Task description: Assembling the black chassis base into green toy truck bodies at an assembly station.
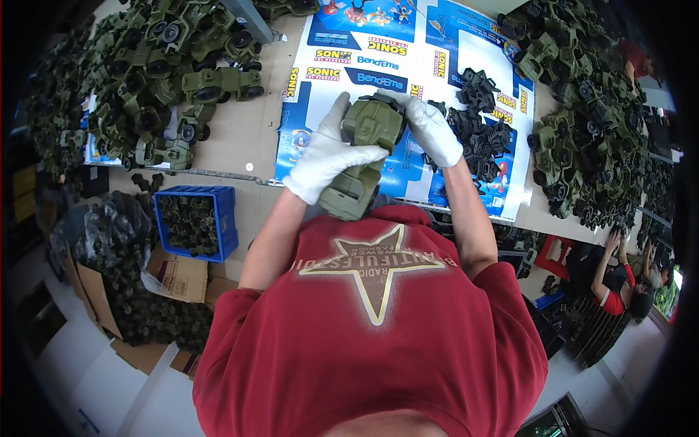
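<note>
An olive-green toy army truck (370, 125) is held up in front of my chest, over the table's near edge. My left hand (328, 156), in a white glove, wraps its near side, thumb across the middle of the body. My right hand (435, 132), gloved in white too, closes its fingers on the truck's far right end, where a dark part shows. The fingertips are partly hidden behind the toy. Just right of my right hand lies a pile of black plastic parts (480, 138) on a printed cardboard sheet (309, 109).
Green toy vehicles are heaped on the table at left (153, 80) and right (582, 138). Below the table's left edge stands a blue crate (229, 218) of small parts beside an open carton (178, 275). Other people work at far right, one in red sleeves (611, 300).
</note>
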